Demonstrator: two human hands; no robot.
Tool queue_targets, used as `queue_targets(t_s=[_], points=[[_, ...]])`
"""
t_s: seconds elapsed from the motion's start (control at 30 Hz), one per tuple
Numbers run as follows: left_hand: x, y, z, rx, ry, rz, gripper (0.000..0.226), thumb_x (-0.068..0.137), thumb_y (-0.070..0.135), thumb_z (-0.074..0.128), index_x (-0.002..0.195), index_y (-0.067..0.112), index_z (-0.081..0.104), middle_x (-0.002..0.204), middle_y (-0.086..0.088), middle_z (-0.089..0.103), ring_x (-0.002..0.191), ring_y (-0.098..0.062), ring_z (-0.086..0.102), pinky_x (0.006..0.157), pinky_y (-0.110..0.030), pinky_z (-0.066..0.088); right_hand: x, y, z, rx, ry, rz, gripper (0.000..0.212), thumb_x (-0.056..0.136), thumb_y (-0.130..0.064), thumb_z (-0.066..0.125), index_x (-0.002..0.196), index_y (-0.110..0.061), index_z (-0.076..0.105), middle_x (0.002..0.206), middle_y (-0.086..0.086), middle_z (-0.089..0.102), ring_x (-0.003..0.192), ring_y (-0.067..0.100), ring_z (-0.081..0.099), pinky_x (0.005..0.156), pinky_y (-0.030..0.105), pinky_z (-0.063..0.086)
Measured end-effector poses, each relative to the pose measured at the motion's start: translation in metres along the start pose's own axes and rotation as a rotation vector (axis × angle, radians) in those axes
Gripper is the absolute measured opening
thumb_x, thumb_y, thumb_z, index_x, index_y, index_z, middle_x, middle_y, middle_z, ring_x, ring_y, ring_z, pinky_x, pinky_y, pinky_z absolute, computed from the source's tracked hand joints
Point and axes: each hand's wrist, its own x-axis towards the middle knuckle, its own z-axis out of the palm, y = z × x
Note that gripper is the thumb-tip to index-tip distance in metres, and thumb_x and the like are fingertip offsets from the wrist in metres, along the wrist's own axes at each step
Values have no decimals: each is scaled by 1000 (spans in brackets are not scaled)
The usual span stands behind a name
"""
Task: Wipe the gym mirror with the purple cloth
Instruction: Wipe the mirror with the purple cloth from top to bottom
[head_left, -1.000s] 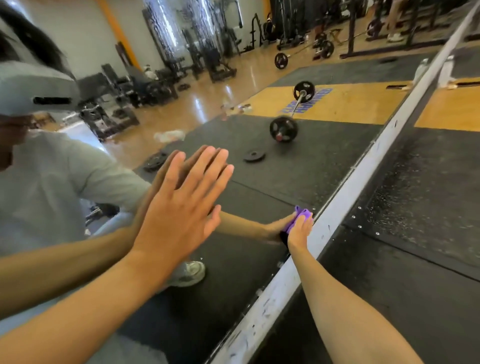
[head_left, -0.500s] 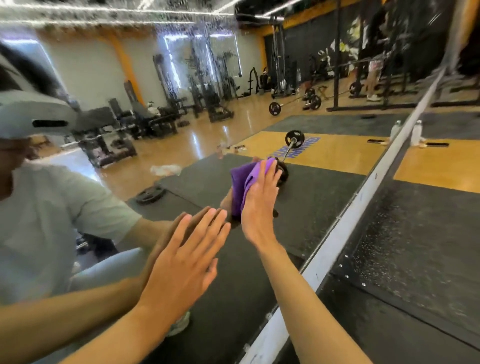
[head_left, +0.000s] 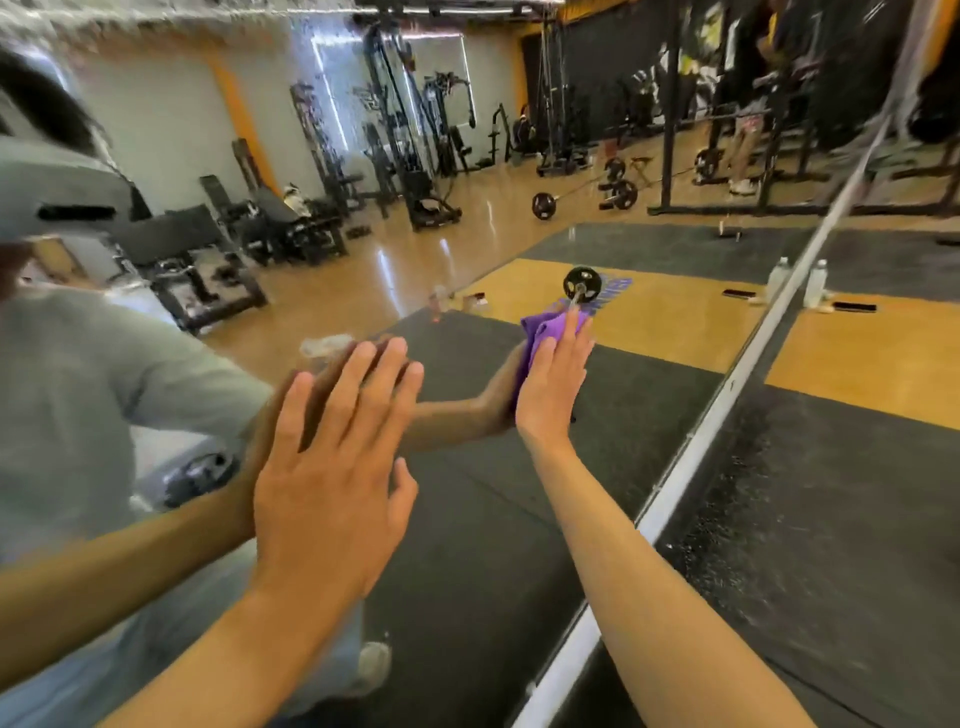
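Head view: my right hand (head_left: 551, 387) lies flat, fingers straight, pressing the cloth (head_left: 543, 332) onto the mirror (head_left: 467, 467); cloth bunches past the fingertips. Left hand (head_left: 332, 467) flat on the glass, holding nothing, below-left of that. Risk, imo: no real grip, so cloth could slide out; bare left palm may smudge. Vs 0.5 s ago: cloth w/ right hand is further right of the left.

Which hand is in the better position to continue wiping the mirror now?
The right hand, probably: its flat palm already presses the purple cloth against the mirror. The left hand lies bare on the glass, apparently only bracing.
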Motion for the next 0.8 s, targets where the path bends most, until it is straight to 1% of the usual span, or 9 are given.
queue_targets(t_s=[0.07, 0.1, 0.17, 0.27, 0.43, 0.53, 0.6, 0.7, 0.8], points=[[7, -14, -14, 13, -27, 24, 81, 90, 26, 48, 167, 14, 26, 176, -4, 16, 162, -24, 18, 131, -50, 1, 49, -7, -12, 17, 37, 184, 54, 114, -30, 22, 164, -12, 19, 174, 12, 9, 161, 27, 5, 124, 40, 4], [9, -20, -20, 15, -41, 38, 81, 89, 25, 48, 166, 14, 27, 175, -4, 17, 161, -23, 19, 131, -49, 2, 67, -10, -18, 26, 44, 264, 56, 113, -30, 20, 164, -7, 20, 173, 14, 11, 160, 30, 7, 122, 37, 5], [14, -31, -33, 14, -80, 78, 82, 86, 22, 50, 165, 14, 30, 175, -4, 20, 160, -23, 22, 131, -49, 6, 84, -21, -22, 14, 45, 382, 53, 115, -25, 20, 165, -8, 17, 174, 12, 9, 160, 30, 5, 121, 38, 6], [30, -47, -55, 21, -141, 117, 84, 84, 21, 52, 165, 13, 30, 175, -4, 20, 159, -23, 23, 129, -51, 11, 80, -60, -14, 37, 51, 479, 53, 115, -25, 20, 166, -14, 11, 175, 6, 6, 161, 26, 3, 125, 50, 11], [77, -83, -99, 34, -148, 95, 83, 87, 21, 48, 166, 12, 26, 175, -6, 17, 161, -25, 19, 131, -50, 2, 98, -148, -8, 40, 35, 411, 53, 115, -25, 21, 166, -15, 9, 175, 5, 3, 161, 25, 2, 125, 50, 13], [102, -96, -122, 38, -149, 104, 84, 87, 22, 48, 167, 11, 24, 176, -7, 15, 161, -27, 18, 132, -51, 3, 93, -215, 2, 13, -11, 241, 56, 113, -31, 21, 166, -18, 11, 175, 5, -1, 161, 22, -2, 125, 47, 8], [118, -105, -137, 29, -150, 90, 86, 87, 23, 49, 167, 11, 21, 176, -7, 14, 162, -27, 17, 131, -52, 6, 65, -253, 14, 3, -71, 57, 63, 107, -39, 19, 166, -21, 7, 174, -1, -9, 160, 17, -9, 125, 42, -1], [130, -130, -157, 53, -168, 66, 85, 90, 25, 47, 168, 10, 17, 176, -8, 12, 162, -27, 17, 130, -53, 10, -2, -284, 29, -13, -193, -131, 59, 107, -46, 15, 161, -37, -8, 168, -14, -27, 158, 12, -22, 125, 41, -13], [125, -156, -171, 94, -171, 86, 80, 95, 26, 43, 168, 13, 15, 177, -6, 10, 162, -24, 13, 130, -49, 9, -51, -290, 37, -35, -217, -101, 59, 108, -45, 16, 161, -36, -10, 169, -14, -27, 158, 16, -21, 129, 46, -9]])
